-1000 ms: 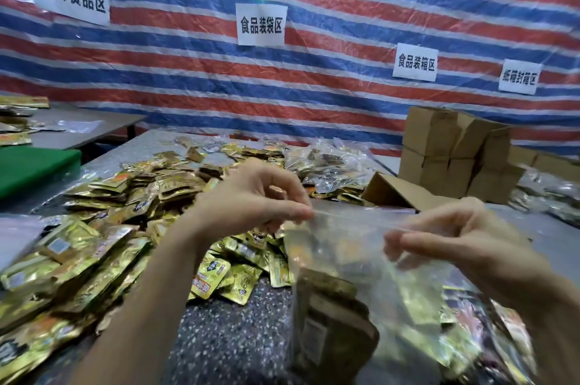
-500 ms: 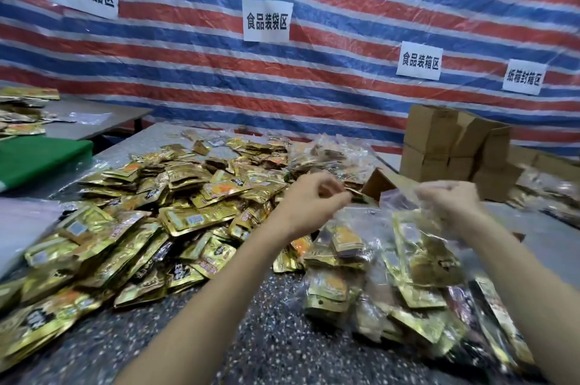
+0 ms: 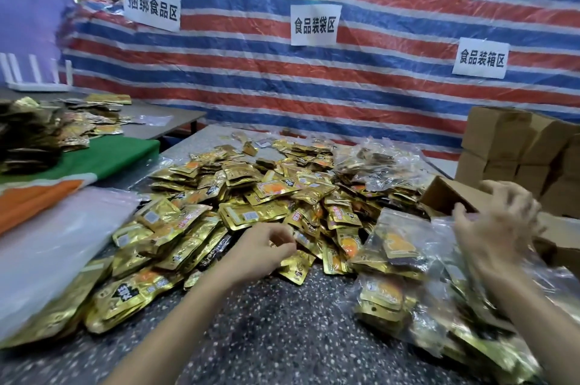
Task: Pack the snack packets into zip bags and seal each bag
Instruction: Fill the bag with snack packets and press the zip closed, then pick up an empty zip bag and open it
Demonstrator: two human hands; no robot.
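Seemingly the work stands between one bag and the next. On the person's right a clear plastic zip bag stuffed with gold packets (image 3: 392,246) lies on the dark speckled desk (image 3: 282,337), against other filled bags nearer the edge. The right hand (image 3: 499,227) hangs just above its far end with fingers spread apart, gripping nothing that I can make out; whether the crumpled film below the palm touches it is lost in blur. Whether that bag's zip strip is pressed closed cannot be read. The left hand (image 3: 263,246) is low over the near edge of the big heap of loose gold-foil snack packets (image 3: 244,193) covering the middle of the desk. Its fingers are curled, thumb near forefinger, and I cannot tell whether they pinch a packet or only brush the foil. A flat stack of empty translucent zip bags (image 3: 53,246) lies at the far left, beside the heap. I judge a fresh round of filling is starting. The next move calls for an empty bag from that stack, its mouth held wide by one hand while the other slides in a small bundle of slippery packets, keeping foil clear of the zip strip so it can be pressed shut along its full length.
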